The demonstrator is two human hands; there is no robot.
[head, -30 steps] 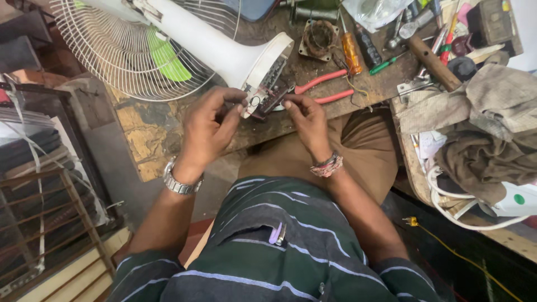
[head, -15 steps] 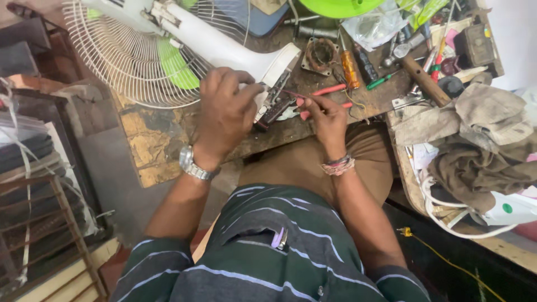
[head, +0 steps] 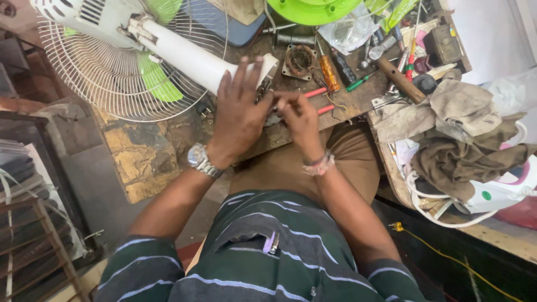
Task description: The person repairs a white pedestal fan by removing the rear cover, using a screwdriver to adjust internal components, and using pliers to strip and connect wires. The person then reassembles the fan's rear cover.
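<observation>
I see my left hand [head: 240,117] spread flat, fingers splayed, over the open end of the white fan neck [head: 193,56]; its grip is wide, pressing rather than pinching. My right hand [head: 302,120], just beside it, curls round something small at the neck's end, but I cannot tell what it pinches. Red-handled pliers [head: 319,100] lie just past that hand on the worn wooden surface [head: 358,100]. I judge the neck a stiff, smooth plastic tube, light yet awkward with the fan head on its end; best held round the tube, not by the exposed parts. Beyond the left hand the thin wire fan guard [head: 100,84] looks springy and easily bent, green blades behind it
</observation>
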